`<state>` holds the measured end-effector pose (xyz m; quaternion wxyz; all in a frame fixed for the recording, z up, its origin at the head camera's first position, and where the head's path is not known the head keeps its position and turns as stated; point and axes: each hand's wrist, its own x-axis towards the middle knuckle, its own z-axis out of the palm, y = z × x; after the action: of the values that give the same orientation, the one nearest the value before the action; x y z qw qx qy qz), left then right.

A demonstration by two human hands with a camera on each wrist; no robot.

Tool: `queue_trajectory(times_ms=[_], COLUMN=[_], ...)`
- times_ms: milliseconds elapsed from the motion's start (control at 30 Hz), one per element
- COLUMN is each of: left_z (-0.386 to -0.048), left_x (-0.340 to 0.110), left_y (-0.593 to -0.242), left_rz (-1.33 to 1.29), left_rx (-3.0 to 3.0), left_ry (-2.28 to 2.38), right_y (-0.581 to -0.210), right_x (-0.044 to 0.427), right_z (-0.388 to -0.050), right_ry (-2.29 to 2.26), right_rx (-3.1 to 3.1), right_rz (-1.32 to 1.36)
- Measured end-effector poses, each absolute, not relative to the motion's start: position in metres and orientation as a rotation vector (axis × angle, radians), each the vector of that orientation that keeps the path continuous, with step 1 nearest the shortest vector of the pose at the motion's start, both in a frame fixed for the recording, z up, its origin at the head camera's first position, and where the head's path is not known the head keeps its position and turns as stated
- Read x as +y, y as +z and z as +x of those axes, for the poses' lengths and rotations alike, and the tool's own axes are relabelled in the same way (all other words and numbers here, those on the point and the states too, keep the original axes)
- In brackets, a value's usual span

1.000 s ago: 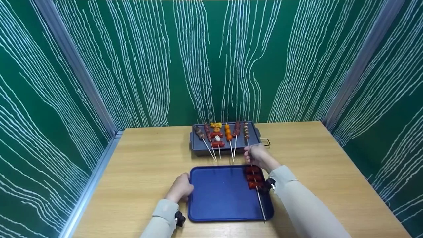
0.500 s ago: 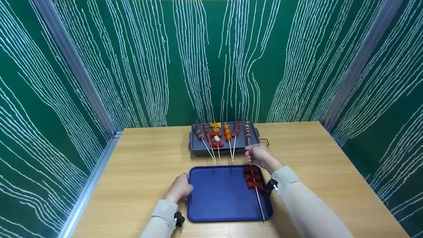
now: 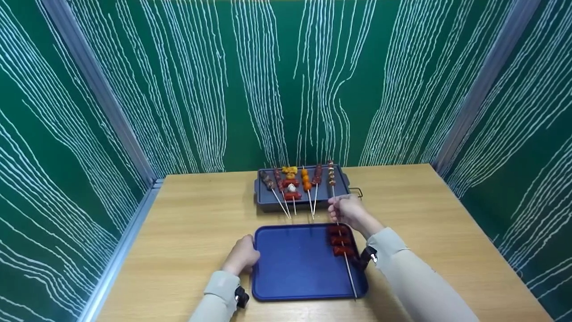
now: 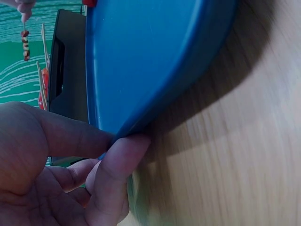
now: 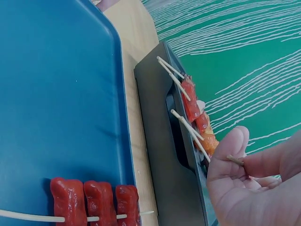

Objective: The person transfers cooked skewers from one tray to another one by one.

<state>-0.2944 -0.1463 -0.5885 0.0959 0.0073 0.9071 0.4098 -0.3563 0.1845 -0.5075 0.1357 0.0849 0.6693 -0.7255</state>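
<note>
My left hand [image 3: 243,255] pinches the left rim of the blue tray [image 3: 295,264] between thumb and fingers. On the tray's right side lies a skewer of red sausage-like pieces [image 3: 340,240], its stick reaching past the front rim. My right hand [image 3: 351,209], between tray and grill, pinches the stick of a thin skewer with small dark and pale chunks [image 3: 331,174]. That skewer points away, over the right part of the dark grill pan [image 3: 342,188]. In the left wrist view the chunks [image 4: 25,46] hang off the end of the stick; whether they touch the pan cannot be told.
Several other skewers lie on the pan, among them an orange-ball skewer [image 3: 306,180] and a mixed skewer with red and yellow pieces [image 3: 292,183]. Their sticks overhang the front edge. A wire handle [image 3: 356,192] juts out at the pan's right. Green walls [image 3: 192,89] enclose the wooden table [image 3: 192,205].
The chunk skewer's far end has risen slightly and swung a little sideways in my right hand. The left hand keeps its grip on the tray, which stays in place.
</note>
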Motion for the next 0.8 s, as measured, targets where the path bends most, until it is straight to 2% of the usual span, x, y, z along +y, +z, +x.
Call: queue_trajectory(times_ms=[800], left_z=[-0.296], left_x=[-0.146], left_y=[-0.59], left_rz=[0.008], left_rx=[2.69], left_ry=[1.183], right_y=[-0.503], right_x=[0.186], right_z=[-0.34], right_ry=[-2.059], right_rx=[1.966], right_rz=[0.188])
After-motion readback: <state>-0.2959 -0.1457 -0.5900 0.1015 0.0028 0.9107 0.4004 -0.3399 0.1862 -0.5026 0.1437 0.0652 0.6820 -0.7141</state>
